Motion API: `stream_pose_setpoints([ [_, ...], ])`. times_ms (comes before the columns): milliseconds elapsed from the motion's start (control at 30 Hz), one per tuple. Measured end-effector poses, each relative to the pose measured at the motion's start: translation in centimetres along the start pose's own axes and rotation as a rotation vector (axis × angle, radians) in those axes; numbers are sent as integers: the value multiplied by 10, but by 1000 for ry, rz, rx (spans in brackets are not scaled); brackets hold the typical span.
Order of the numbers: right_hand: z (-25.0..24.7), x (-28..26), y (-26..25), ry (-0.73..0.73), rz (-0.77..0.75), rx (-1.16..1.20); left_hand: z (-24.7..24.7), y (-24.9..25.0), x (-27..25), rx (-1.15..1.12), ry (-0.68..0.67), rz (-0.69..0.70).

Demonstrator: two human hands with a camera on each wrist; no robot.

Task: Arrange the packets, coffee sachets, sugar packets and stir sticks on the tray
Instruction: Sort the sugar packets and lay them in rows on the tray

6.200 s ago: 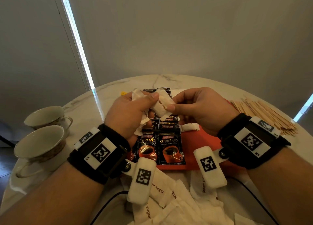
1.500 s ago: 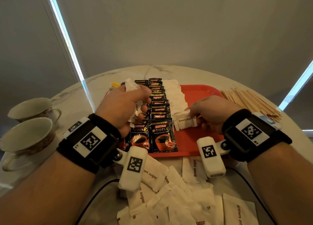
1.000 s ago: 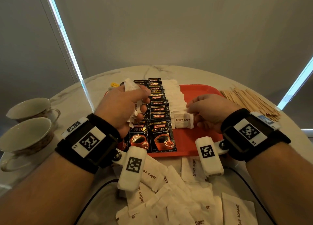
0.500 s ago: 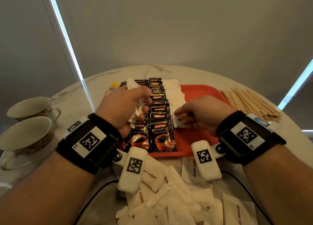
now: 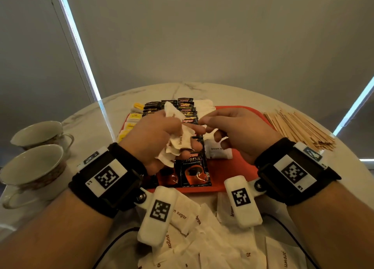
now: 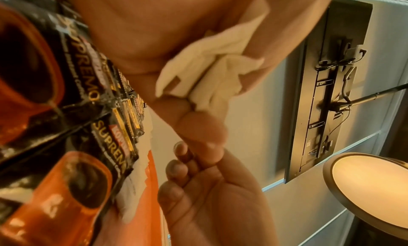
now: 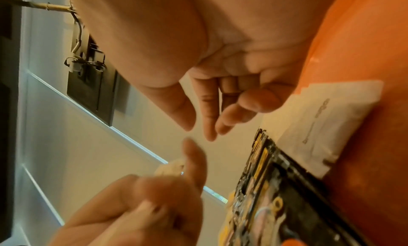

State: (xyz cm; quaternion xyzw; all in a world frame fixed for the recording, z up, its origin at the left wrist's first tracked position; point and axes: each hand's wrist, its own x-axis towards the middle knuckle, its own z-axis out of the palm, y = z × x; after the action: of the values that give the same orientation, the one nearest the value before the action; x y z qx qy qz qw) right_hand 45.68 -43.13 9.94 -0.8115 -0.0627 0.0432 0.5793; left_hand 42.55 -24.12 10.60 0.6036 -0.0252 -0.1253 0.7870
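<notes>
1. Head view: left hand [image 5: 155,139] raised above the near left part of the red tray [image 5: 242,167], fingers curled tight round a crumpled bunch of white sugar packets [image 5: 178,143].
2. Right hand [image 5: 238,133] level with it, just beside, fingers loosely bent and holding nothing; thumb and forefinger narrow, tips reaching toward the left forefinger, almost touching.
3. Left wrist view: bunch of packets [image 6: 212,70] squeezed between palm and curled fingers [image 6: 198,127]; right hand [image 6: 212,194] palm-up just below.
4. Right wrist view: right fingers [image 7: 209,113] slack, small gap to the left forefinger [image 7: 194,160].
5. On the tray: two overlapped rows of black coffee sachets [image 5: 194,171] running from near edge to far edge; right beside them a row of white sugar packets, nearest one [image 5: 218,153] lying flat under the right hand.
6. Yellow packets [image 5: 133,116] along the tray's far left edge.
7. Bare red tray floor right of the sugar row, out to the right rim.
8. Stir sticks [image 5: 299,131] heaped on the counter [image 5: 232,94], just off the tray's right rim.
9. Loose sugar packets [image 5: 202,238] scattered on the counter against the tray's near edge.
10. Two cups [image 5: 34,165] at the counter's left edge, well apart from the tray.
</notes>
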Motion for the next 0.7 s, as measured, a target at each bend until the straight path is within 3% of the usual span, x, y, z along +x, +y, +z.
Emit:
stream_pose_setpoints([
  [367, 5, -12, -7, -56, -198, -35, 7, -7, 3, 1, 149, 64],
  [500, 9, -7, -3, 37, -176, 63, 6, -6, 1, 137, 78, 72],
  [633, 10, -4, -5, 48, -145, 308, 1, -6, 4, 216, 126, 78],
  [700, 12, -4, -5, 47, -162, 296, -2, -6, 5, 216, 147, 85],
])
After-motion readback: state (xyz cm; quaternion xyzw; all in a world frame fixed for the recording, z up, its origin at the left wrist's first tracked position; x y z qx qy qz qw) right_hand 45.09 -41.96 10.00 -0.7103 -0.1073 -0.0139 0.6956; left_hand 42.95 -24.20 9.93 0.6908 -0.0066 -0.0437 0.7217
